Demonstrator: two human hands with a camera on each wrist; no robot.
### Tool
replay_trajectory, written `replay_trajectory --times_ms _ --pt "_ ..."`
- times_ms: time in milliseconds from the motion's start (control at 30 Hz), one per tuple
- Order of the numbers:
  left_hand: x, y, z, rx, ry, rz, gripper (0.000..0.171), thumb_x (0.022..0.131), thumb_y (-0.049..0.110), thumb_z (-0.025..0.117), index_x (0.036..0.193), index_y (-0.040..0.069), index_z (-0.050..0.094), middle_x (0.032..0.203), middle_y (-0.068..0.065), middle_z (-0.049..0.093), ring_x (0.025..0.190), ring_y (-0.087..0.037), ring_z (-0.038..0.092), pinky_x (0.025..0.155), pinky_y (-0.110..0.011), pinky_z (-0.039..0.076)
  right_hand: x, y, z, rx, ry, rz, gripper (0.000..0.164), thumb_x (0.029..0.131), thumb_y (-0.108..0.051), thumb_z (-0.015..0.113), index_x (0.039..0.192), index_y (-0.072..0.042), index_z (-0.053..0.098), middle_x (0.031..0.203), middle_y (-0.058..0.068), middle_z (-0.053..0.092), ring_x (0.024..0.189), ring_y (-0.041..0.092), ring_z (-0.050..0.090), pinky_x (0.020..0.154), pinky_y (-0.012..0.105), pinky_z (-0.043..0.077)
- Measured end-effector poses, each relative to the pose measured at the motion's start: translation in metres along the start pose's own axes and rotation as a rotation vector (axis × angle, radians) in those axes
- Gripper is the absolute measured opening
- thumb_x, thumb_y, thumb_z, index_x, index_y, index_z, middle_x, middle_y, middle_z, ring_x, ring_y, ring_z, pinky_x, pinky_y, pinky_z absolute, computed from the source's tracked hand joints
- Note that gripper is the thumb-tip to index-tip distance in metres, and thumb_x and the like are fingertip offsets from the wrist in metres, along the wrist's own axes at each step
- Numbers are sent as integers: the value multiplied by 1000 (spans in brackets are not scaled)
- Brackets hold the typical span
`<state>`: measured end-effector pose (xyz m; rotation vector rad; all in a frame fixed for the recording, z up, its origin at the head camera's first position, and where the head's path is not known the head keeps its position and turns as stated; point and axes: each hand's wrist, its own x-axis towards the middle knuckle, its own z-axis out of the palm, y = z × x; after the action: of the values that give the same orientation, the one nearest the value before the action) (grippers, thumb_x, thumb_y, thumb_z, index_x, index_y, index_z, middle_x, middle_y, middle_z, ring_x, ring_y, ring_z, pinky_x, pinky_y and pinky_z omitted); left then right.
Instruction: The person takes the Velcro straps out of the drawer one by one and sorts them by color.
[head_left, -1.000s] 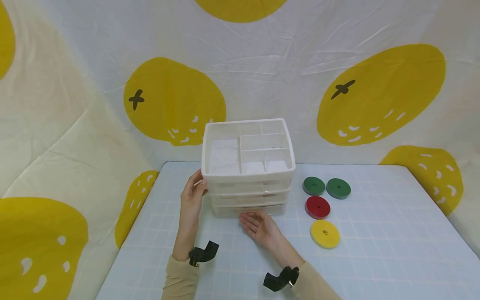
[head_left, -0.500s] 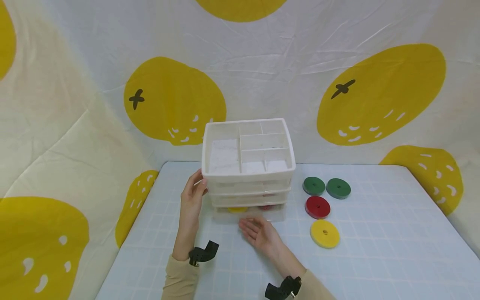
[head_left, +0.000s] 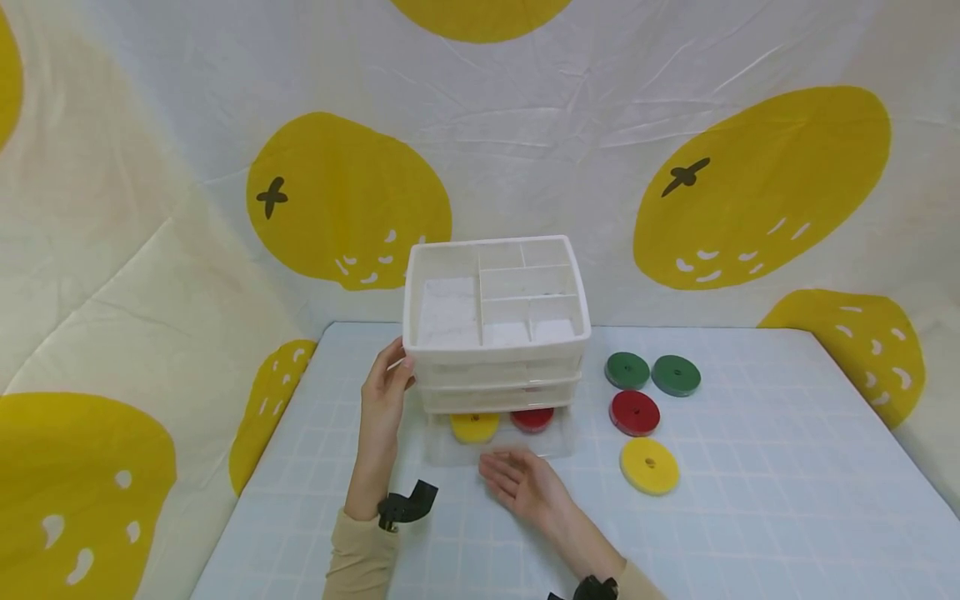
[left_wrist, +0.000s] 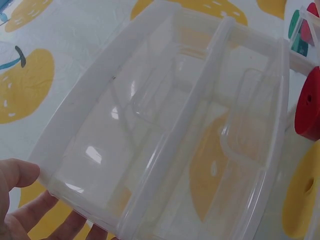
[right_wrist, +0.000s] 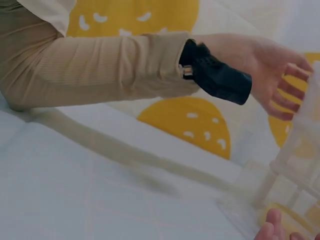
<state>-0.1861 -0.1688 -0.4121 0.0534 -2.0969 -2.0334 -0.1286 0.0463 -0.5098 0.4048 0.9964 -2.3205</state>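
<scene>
A white drawer organizer stands at the back of the table, its lowest clear drawer pulled partway out. Inside that drawer lie a yellow disc and a red disc, each with a centre hole. My left hand holds the organizer's left front corner, thumb at the front and fingers along the side. At the drawer's front edge, my right hand grips with its palm turned up; the exact finger contact is blurred. In the right wrist view only the right fingertips show.
Right of the organizer lie two green discs, a red disc and a yellow disc. The organizer's top tray is divided into compartments. A fruit-patterned cloth hangs behind the table.
The bottom drawer has slid out toward me with my right hand, bringing the yellow and red discs into sight. My left hand stays at the organizer's corner.
</scene>
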Motion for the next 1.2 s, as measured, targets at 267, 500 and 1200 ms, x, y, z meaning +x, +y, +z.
replay_trajectory --times_ms 267,500,1200 --pt "0 2 0 8 0 -2 40 98 26 55 137 20 51 129 2 54 107 -8 55 93 -22 47 -11 6 -1 12 0 33 48 103 -25 38 141 4 33 133 17 59 114 22 64 109 38 41" --pt "0 1 -1 1 -1 -2 40 98 26 55 137 20 52 130 1 54 108 -8 55 92 -21 47 -17 15 -1 7 -30 30 47 103 -23 35 140 5 32 129 16 62 114 21 63 110 39 40" --pt "0 1 0 4 2 -8 39 98 26 55 137 20 52 129 2 54 106 -9 55 93 -23 47 -34 27 -9 -13 -61 34 41 102 -24 38 133 2 45 129 16 62 113 21 65 108 38 43"
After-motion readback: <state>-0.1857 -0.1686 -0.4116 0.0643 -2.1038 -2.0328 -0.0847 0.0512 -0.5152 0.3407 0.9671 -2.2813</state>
